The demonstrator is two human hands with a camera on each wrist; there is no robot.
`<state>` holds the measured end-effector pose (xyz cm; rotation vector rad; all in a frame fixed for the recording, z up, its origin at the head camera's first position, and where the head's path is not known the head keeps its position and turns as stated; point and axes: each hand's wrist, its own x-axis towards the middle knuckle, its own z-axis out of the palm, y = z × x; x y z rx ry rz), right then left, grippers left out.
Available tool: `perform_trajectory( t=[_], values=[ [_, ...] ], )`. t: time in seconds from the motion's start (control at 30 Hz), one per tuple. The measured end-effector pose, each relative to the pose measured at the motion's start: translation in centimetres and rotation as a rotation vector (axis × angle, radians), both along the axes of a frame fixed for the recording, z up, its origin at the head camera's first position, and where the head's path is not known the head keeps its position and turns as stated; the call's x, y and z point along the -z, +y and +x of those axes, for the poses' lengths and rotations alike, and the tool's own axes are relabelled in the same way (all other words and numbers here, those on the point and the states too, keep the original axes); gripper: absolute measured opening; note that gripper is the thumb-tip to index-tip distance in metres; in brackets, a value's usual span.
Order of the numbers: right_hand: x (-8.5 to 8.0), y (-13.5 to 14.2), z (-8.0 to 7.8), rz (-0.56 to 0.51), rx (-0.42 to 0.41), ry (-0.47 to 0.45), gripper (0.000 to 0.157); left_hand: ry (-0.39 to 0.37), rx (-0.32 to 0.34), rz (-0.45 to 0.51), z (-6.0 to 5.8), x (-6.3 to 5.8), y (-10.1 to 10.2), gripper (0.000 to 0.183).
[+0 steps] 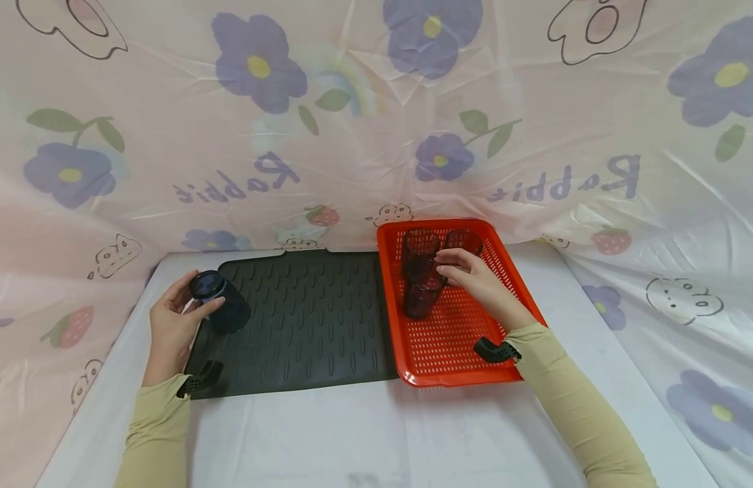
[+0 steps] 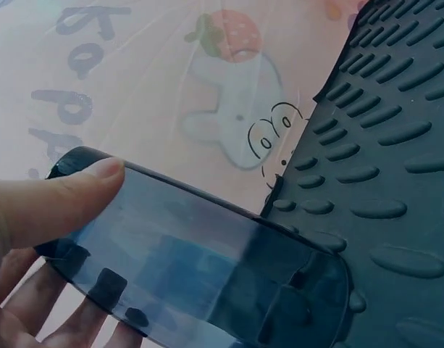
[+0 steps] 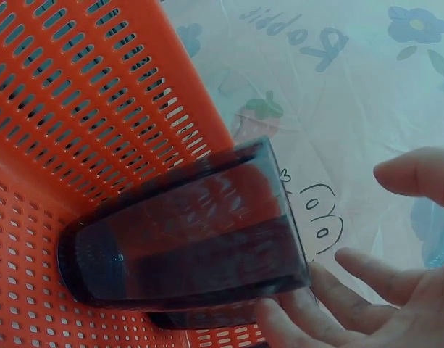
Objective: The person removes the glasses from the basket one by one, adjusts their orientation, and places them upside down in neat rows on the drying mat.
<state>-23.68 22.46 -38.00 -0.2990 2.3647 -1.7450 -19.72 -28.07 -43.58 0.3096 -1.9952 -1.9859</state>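
Pale green sleeves (image 1: 574, 407) reach in over the white tabletop (image 1: 364, 434), a black band (image 1: 202, 379) at the left wrist. The left hand (image 1: 171, 329) pinches a dark blue glass (image 1: 231, 308) between thumb and fingers, tilted over the left side of a ridged black mat (image 1: 315, 318). The right hand (image 1: 482, 281), thumb spread from its fingers, is beside dark glasses (image 1: 421, 298) in a red basket (image 1: 455, 349); contact is hard to tell. The basket's left wall stands between those glasses and the mat. A printed curtain (image 1: 352, 169) bounds the back; tabletop extends along the front, ridged mat between glass and basket.
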Motion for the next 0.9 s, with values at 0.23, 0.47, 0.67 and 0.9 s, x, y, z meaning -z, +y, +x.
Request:
perform_trajectory(
  t=[0.23, 0.47, 0.67, 0.9],
  values=[
    [-0.1, -0.1, -0.2, 0.003, 0.003, -0.017, 0.051, -0.007, 0.048, -0.065, -0.3, -0.1, -0.4, 0.074],
    [-0.1, -0.2, -0.2, 0.024, -0.002, -0.032, 0.057, 0.01, 0.109, -0.133, -0.2, -0.1, -1.1, 0.073],
    [0.3, -0.2, -0.5, 0.07, -0.023, -0.051, 0.065, 0.03, 0.158, -0.05, 0.0, -0.3, -1.5, 0.073],
    [0.2, -0.2, -0.6, 0.1, -0.045, -0.041, 0.076, 0.028, 0.175, 0.047, 0.1, -0.2, -1.7, 0.07]
  ],
)
